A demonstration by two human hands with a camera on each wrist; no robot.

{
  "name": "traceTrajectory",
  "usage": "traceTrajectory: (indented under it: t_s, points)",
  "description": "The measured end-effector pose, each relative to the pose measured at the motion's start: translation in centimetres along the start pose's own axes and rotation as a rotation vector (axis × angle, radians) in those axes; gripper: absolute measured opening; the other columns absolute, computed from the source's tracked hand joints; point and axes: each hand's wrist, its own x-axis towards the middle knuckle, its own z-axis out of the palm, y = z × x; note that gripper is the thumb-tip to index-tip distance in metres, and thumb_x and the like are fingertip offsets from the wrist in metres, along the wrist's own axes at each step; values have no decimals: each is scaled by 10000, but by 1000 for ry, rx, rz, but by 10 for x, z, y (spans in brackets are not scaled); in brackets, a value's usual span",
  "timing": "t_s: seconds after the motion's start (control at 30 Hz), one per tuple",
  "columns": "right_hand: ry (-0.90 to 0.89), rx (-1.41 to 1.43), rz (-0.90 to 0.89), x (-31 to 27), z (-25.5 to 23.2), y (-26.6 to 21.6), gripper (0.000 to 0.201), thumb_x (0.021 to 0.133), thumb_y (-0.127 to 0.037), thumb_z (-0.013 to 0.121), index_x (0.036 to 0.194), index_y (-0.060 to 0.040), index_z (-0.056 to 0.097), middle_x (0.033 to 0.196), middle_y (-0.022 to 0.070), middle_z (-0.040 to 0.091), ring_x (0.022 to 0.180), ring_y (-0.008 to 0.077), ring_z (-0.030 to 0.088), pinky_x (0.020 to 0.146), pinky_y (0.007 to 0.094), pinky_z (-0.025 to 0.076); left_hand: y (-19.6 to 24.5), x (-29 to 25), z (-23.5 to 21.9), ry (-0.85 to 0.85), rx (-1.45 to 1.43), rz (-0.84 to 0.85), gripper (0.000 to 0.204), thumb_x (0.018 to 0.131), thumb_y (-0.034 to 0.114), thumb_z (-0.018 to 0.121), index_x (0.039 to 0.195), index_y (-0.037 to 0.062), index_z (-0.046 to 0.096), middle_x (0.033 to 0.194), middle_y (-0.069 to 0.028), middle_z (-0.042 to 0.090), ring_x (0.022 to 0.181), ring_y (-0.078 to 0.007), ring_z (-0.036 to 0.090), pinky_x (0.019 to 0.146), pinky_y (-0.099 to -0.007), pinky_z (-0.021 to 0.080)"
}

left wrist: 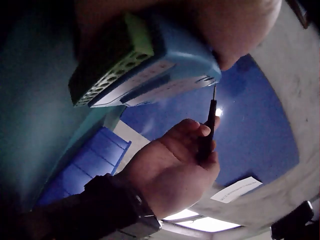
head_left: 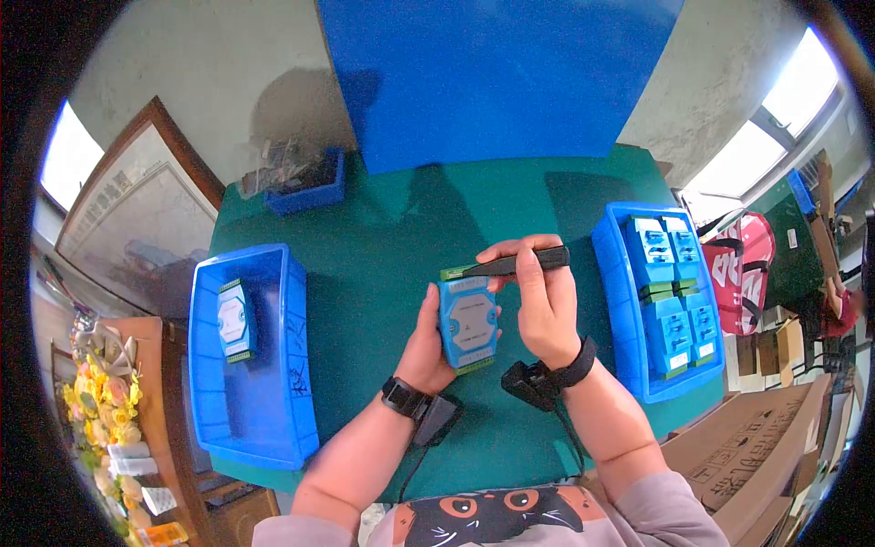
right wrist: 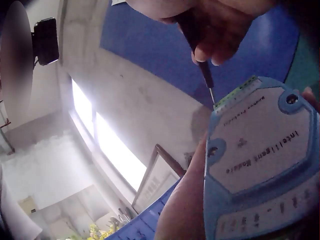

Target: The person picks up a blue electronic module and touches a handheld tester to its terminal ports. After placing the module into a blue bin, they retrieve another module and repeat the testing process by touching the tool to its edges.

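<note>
A blue module (head_left: 468,321) with a pale label and green terminal strips is gripped in the left hand (head_left: 428,346), the thumb along its left side. The right hand (head_left: 550,305) pinches a black screwdriver (head_left: 519,263). In the right wrist view the thin metal tip of the screwdriver (right wrist: 205,72) meets the end of the green terminal strip (right wrist: 237,93) on the module (right wrist: 265,145). The left wrist view has the module (left wrist: 170,65) near the lens, with the right hand (left wrist: 172,165) and screwdriver (left wrist: 207,130) beyond it.
On the left stands a blue bin (head_left: 251,410) with one module (head_left: 233,321) inside. A blue bin (head_left: 616,314) on the right holds several modules (head_left: 670,333). A small blue box (head_left: 314,196) with clear bags sits at the back left of the green table (head_left: 392,219).
</note>
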Motion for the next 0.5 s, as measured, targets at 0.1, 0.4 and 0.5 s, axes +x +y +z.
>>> traceTrajectory:
  t_s: [0.1,0.4,0.5]
  points:
    - [11,12,-24,-1,1,0,193,1029,-221,385,1053,-33,423,991,105,655,742,91,570,642,236,470,-1,0,-1,-5,29,5,645,976,596,274,1344,99,457,1224,-109,588,1106,-244,586,935,-442,496]
    - [80,-25,0,1,1,1,160,1026,-201,386,1057,-44,400,975,119,654,722,101,568,647,244,476,-1,1,0,14,47,20,656,978,596,257,1355,94,447,1253,-115,570,1131,-246,570,957,-455,483]
    - [69,-18,-28,1,0,2,160,1025,-199,391,1067,-44,390,983,124,650,726,104,569,649,244,476,-1,0,1,15,62,20,659,977,600,252,1354,95,448,1255,-113,569,1136,-244,567,959,-456,481]
